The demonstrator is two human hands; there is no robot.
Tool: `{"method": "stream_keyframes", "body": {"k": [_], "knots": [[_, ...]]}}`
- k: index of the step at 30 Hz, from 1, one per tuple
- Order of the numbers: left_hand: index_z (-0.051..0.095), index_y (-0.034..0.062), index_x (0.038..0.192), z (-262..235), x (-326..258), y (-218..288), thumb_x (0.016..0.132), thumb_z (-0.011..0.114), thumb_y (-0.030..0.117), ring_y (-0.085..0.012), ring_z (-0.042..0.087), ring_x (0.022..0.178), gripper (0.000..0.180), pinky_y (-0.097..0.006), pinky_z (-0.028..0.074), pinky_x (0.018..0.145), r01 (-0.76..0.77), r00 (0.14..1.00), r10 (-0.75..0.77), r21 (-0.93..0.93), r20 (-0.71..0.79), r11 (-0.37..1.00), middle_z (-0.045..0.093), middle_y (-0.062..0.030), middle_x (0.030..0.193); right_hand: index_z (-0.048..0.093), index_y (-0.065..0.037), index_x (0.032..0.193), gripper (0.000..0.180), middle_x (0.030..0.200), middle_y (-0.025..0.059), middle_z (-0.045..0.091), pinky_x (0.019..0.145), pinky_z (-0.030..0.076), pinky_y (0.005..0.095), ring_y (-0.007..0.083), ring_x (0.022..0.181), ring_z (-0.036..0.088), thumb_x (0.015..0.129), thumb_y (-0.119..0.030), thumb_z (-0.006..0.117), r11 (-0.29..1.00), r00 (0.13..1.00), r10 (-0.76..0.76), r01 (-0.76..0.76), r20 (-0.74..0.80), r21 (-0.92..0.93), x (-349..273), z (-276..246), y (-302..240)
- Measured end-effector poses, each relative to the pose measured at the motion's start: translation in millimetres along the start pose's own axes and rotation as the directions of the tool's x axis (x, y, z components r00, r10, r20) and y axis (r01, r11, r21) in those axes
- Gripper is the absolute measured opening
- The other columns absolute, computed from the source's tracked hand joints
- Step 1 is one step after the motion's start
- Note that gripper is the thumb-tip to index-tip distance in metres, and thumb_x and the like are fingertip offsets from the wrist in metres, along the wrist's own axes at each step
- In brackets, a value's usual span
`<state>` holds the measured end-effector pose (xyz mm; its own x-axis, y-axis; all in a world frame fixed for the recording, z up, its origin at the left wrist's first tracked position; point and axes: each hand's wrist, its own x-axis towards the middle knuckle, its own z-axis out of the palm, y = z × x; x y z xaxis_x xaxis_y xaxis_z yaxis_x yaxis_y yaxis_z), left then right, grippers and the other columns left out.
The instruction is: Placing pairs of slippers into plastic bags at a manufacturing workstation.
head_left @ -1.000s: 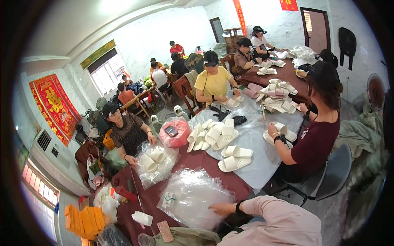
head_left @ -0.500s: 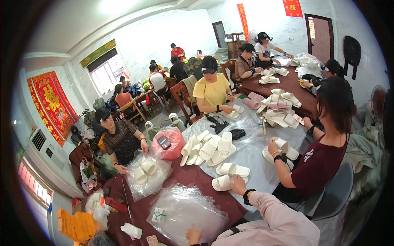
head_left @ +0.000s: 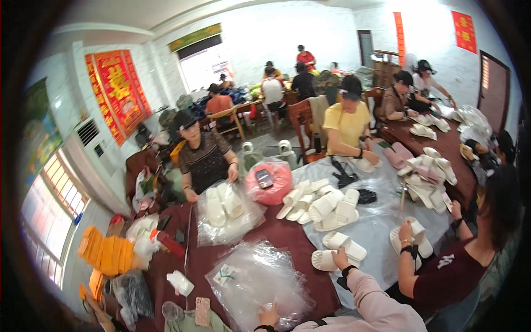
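Note:
My left hand (head_left: 269, 316) rests on the near edge of a stack of clear plastic bags (head_left: 251, 279), fingers apart. A small white-and-green label (head_left: 225, 274) shows at the stack's far left. My right hand (head_left: 342, 259), at the end of a pink sleeve, closes on the inner side of a white slipper (head_left: 325, 260). Right behind that one, a second white slipper (head_left: 347, 244) lies nearly parallel. Beyond them is a pile of white slippers (head_left: 326, 205) on the plastic-covered table. My right fingertips are partly hidden by the hand.
Across the table, a person (head_left: 202, 152) handles a clear bag (head_left: 227, 213) holding two white slippers. A red bundle (head_left: 269, 180) carries a dark phone. To the right, a person in maroon (head_left: 456, 271) holds white slippers. Orange packs (head_left: 108, 252) and a pink phone (head_left: 202, 311) are at left.
The view has swung left, so the scene sits farther right. Slippers inside the bag across the table now lie straighter. My right hand stays at the white slipper; my left stays on the bags.

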<state>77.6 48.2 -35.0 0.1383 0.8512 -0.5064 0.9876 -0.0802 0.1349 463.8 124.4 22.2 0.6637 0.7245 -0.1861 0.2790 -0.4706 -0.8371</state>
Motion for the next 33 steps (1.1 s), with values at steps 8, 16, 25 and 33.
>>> {"method": "stream_keyframes", "body": {"k": [8,16,25,33], "knots": [[0.023,0.0198,0.136,17,-3,-15,0.083,0.041,0.023,-0.0473,0.04,0.11,0.056,-0.05,0.024,0.099,-0.07,0.995,0.062,-0.118,-0.072,0.99,0.033,-0.0291,0.128,0.045,0.004,0.112,0.043,0.109,0.0191,0.054,0.085,0.04,0.0361,0.0317,0.101,0.052,0.075,-0.015,0.058,0.89,0.982,0.186,-0.176,0.018,0.421,30,33,0],[0.011,0.018,0.139,5,-4,0,0.086,0.038,0.021,-0.049,0.02,0.122,0.059,-0.06,0.018,0.097,-0.135,0.986,0.142,-0.075,0.092,0.988,0.027,-0.0294,0.132,0.045,0.002,0.11,0.034,0.1,0.0151,0.054,0.067,0.049,0.0393,0.027,0.085,0.057,0.079,-0.009,0.047,0.738,0.974,0.119,-0.218,0.194,0.638,55,35,44],[0.019,0.0338,0.136,17,-1,0,0.089,0.026,0.034,-0.0604,0.026,0.114,0.047,-0.057,0.016,0.099,0.003,1.0,-0.003,0.013,0.004,1.0,0.01,-0.0351,0.135,0.049,-0.002,0.106,0.029,0.096,0.0115,0.056,0.068,0.048,0.0361,0.0252,0.083,0.057,0.077,-0.005,0.049,0.651,0.904,0.133,-0.389,0.407,0.651,-8,6,5],[0.019,0.0352,0.135,13,-15,4,0.089,0.03,0.03,-0.0588,0.03,0.113,0.048,-0.058,0.021,0.097,0.022,1.0,-0.022,0.031,0.009,0.999,0.011,-0.0337,0.136,0.05,0.0,0.093,0.024,0.086,0.0103,0.054,0.066,0.048,0.0362,0.0241,0.075,0.056,0.07,-0.001,0.047,0.594,0.896,0.177,-0.428,0.408,0.681,-32,-8,46]]}}
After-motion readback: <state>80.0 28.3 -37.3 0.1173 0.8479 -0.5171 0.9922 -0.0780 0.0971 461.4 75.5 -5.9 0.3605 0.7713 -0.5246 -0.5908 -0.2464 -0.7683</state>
